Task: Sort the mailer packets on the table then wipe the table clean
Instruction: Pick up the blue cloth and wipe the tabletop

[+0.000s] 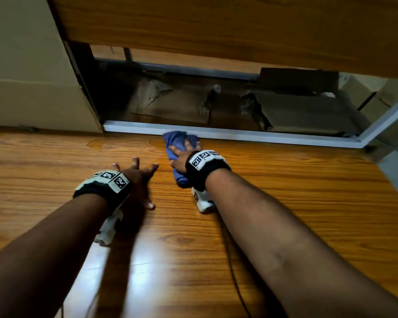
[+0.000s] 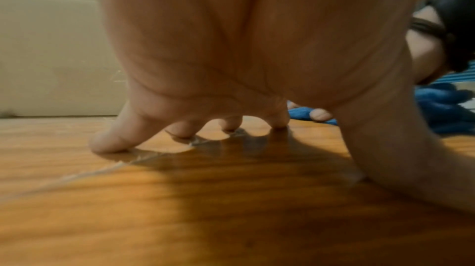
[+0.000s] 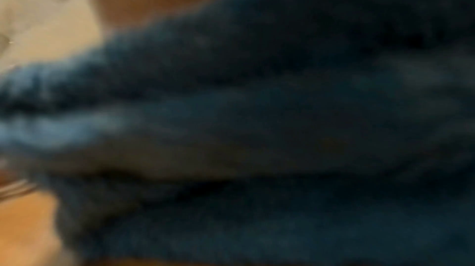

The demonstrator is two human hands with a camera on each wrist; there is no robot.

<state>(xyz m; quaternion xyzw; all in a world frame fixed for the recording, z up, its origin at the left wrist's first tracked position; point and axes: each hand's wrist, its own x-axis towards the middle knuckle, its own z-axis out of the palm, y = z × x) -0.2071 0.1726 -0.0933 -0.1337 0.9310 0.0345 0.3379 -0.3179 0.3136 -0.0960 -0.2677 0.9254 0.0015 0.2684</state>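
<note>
A crumpled blue cloth (image 1: pixel 179 143) lies on the wooden table (image 1: pixel 285 203) near its far edge. My right hand (image 1: pixel 182 154) lies on top of it and presses it onto the wood. In the right wrist view the blue cloth (image 3: pixel 257 118) fills nearly the whole frame as a blur. My left hand (image 1: pixel 138 177) rests spread on the bare wood to the left of the cloth, with fingertips (image 2: pixel 107 144) and thumb touching the surface. The blue cloth (image 2: pixel 442 108) also shows at the right of the left wrist view. No mailer packets are visible on the tabletop.
A large cardboard box (image 1: pixel 32 76) stands at the table's far left. Beyond the white table edge (image 1: pixel 239 134), brown paper packets (image 1: pixel 182 104) lie below under a wooden shelf (image 1: pixel 239 26). A thin cable (image 1: pixel 234 278) runs over the wood near my right forearm.
</note>
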